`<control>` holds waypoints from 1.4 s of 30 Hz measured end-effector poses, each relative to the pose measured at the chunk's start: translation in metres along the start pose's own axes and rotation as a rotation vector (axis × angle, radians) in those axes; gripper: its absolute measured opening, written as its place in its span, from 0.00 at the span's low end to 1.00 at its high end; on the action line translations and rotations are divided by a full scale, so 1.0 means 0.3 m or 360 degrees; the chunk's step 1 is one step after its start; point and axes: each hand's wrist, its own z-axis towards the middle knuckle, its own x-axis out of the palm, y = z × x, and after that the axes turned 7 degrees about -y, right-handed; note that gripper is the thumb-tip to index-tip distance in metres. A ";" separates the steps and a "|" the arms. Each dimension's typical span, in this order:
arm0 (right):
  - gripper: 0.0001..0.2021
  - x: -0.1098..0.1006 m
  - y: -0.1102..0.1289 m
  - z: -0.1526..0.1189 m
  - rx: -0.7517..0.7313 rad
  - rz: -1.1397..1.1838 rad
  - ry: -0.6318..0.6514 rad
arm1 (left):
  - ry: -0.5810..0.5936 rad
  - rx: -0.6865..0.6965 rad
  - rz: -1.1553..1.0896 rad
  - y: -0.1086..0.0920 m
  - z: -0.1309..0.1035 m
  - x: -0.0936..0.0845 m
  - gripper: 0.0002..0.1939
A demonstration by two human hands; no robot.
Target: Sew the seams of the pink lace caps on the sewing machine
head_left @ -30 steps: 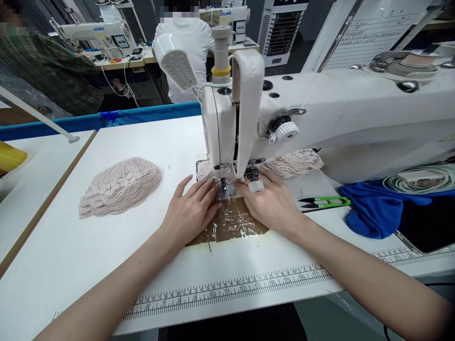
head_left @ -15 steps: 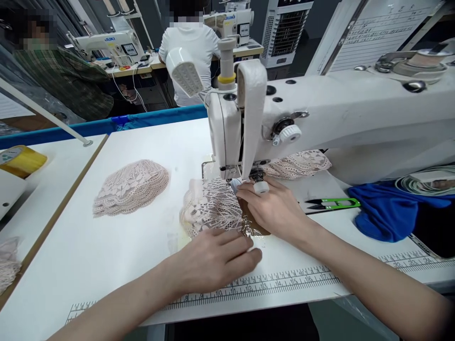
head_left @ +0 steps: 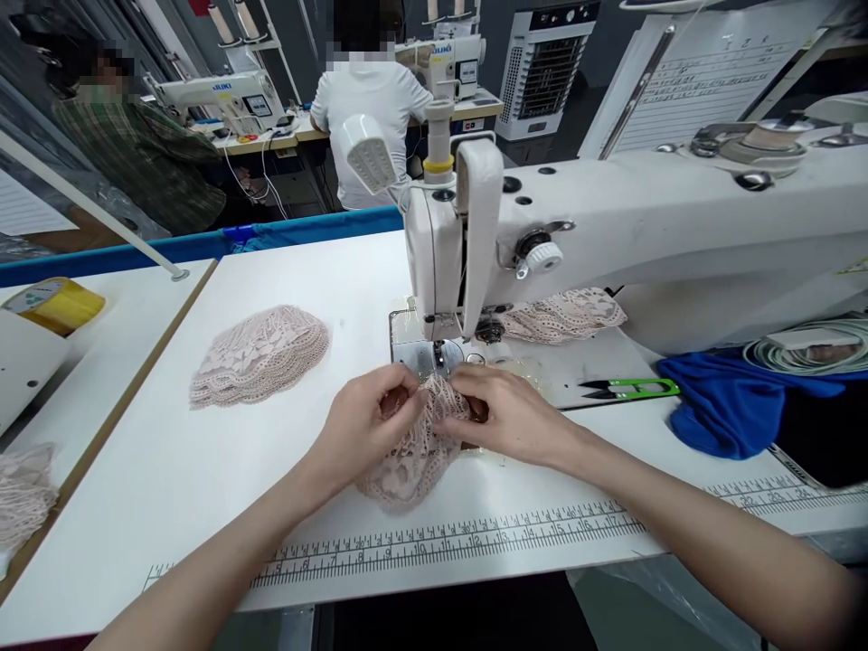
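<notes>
A pale pink lace piece (head_left: 410, 466) hangs bunched between my hands, just in front of the needle and presser foot (head_left: 439, 353) of the white sewing machine (head_left: 610, 212). My left hand (head_left: 370, 416) pinches its left edge, fingertips curled. My right hand (head_left: 512, 416) grips the right side with thumb and fingers. The lower part of the lace spreads on the white table (head_left: 285, 470). Left of the hands lies a stack of lace pieces (head_left: 261, 357).
More lace (head_left: 566, 316) lies behind the needle area. Green thread snips (head_left: 630, 389), a blue cloth (head_left: 729, 407) and a dark phone (head_left: 824, 443) are at the right. Yellow tape (head_left: 61, 303) sits far left. Two people (head_left: 370, 117) are beyond the table.
The lace has been pulled toward me and turned, now bunched in front of the needle. My left hand has risen and closed on it; my right hand has moved off the machine's presser area onto the lace.
</notes>
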 end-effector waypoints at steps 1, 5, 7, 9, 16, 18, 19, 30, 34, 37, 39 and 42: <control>0.17 -0.002 0.001 0.001 0.0081 0.0186 0.0103 | 0.0004 -0.0025 -0.0171 0.001 0.005 -0.004 0.10; 0.15 -0.017 0.005 0.004 0.0434 0.0952 0.0466 | 0.0246 -0.0315 -0.0762 0.031 0.025 -0.014 0.08; 0.16 -0.021 0.012 0.004 0.0492 0.1164 0.0508 | 0.0361 -0.0402 -0.0944 0.048 0.028 -0.015 0.07; 0.16 -0.019 0.020 0.002 0.0467 0.1223 0.0456 | 0.0412 -0.0429 -0.1022 0.056 0.028 -0.014 0.06; 0.09 0.009 0.013 -0.007 0.0411 0.1017 0.0320 | 0.0414 -0.0511 -0.1116 0.065 0.027 -0.007 0.06; 0.11 0.003 0.001 -0.005 0.0398 0.1124 0.0343 | 0.0393 -0.0517 -0.1147 0.067 0.029 -0.005 0.07; 0.13 -0.003 -0.005 -0.003 0.0401 0.1156 0.0357 | 0.0384 -0.0516 -0.1154 0.068 0.030 -0.006 0.07; 0.12 -0.047 -0.042 0.022 0.0561 0.1004 0.0155 | 0.0287 -0.0584 -0.1212 0.067 0.041 -0.004 0.09; 0.09 -0.025 -0.021 0.019 0.0678 0.1162 0.0164 | 0.0112 -0.0642 -0.1121 0.046 0.022 0.013 0.05; 0.09 -0.011 0.004 0.015 0.0718 0.1358 0.0141 | 0.0063 -0.0551 -0.0961 0.023 0.011 0.011 0.06; 0.09 -0.005 0.017 0.012 0.0723 0.1445 0.0119 | 0.0092 -0.0457 -0.0801 0.010 0.009 0.008 0.06; 0.09 0.003 0.026 0.008 0.0710 0.1468 0.0073 | 0.0120 -0.0268 -0.0529 0.005 0.008 0.013 0.10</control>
